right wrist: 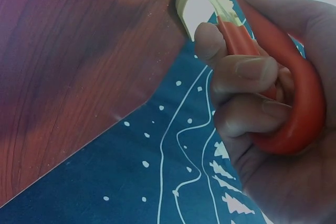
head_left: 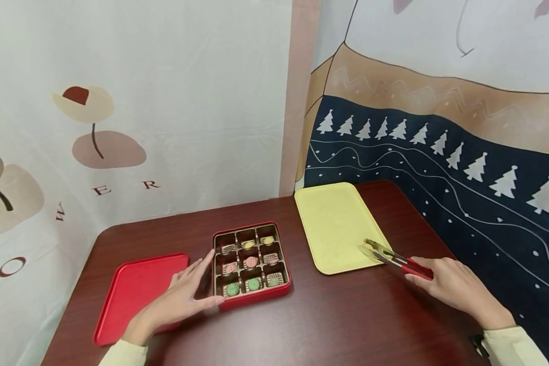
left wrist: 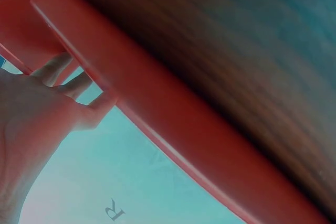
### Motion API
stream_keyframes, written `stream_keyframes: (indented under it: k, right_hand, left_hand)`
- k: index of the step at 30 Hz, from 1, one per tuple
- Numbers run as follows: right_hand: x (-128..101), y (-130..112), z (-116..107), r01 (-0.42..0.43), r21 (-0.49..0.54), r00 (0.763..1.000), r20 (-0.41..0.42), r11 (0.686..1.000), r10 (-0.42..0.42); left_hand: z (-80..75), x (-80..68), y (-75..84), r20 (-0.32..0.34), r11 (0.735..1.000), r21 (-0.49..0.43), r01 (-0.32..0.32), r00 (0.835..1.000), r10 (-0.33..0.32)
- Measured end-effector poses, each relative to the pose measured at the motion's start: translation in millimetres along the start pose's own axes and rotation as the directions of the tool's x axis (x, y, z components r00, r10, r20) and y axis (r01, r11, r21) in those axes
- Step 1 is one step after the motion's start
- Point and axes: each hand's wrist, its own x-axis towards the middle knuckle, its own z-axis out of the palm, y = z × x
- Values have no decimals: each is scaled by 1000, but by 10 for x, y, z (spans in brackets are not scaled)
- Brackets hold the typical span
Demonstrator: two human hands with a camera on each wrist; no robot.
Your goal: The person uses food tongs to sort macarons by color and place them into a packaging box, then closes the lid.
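A red-rimmed box with a gold divided insert sits mid-table, holding small round sweets: green ones in the front row, pink ones in the middle row, yellow ones at the back. My left hand, fingers straight, rests against the box's left side, thumb at the front left corner. My right hand grips red-handled tongs, fingers curled round the handle in the right wrist view. Their tips are low over the yellow tray, around a small yellowish piece that is hard to make out.
A shallow red lid or tray lies left of the box, partly behind my left hand. The dark wood table meets a pale printed curtain behind and a navy tree-patterned one at right.
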Motion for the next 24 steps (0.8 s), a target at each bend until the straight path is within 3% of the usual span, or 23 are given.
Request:
stream_keyframes:
  k: [24]
  right_hand:
    - [-8,3,112,-16,12,999,-44,1000,16]
  left_hand:
    - [-18,-12,9,7,1000,-5,4,1000,-4]
